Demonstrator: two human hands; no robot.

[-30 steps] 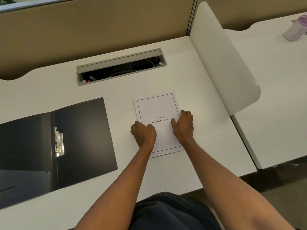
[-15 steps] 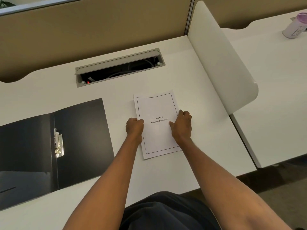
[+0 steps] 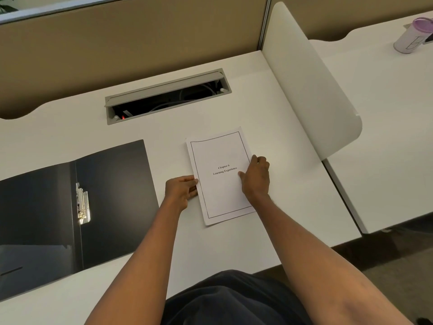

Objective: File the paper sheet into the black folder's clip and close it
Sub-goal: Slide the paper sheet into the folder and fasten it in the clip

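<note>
- While you are looking down at the white desk (image 3: 234,102), the paper sheet (image 3: 221,184) is lying flat near the middle of the surface, closer to its right edge than to its left, printed side up.
- Your left hand (image 3: 180,190) is resting on the desk at the sheet's left edge, fingers loosely curled, tips touching that edge; whether they are slipping under it is hard to tell from this angle.
- Your right hand (image 3: 255,178) is lying on the sheet's right side, fingers curling over its right edge, thumb pressing on the page.
- Off toward the desk's left edge, the black folder (image 3: 58,207) is lying open and flat, well apart from the sheet.
- Its metal clip (image 3: 82,204) is sitting beside the spine, holding nothing.
- Toward the back edge, a grey cable tray (image 3: 167,96) is standing open.
</note>
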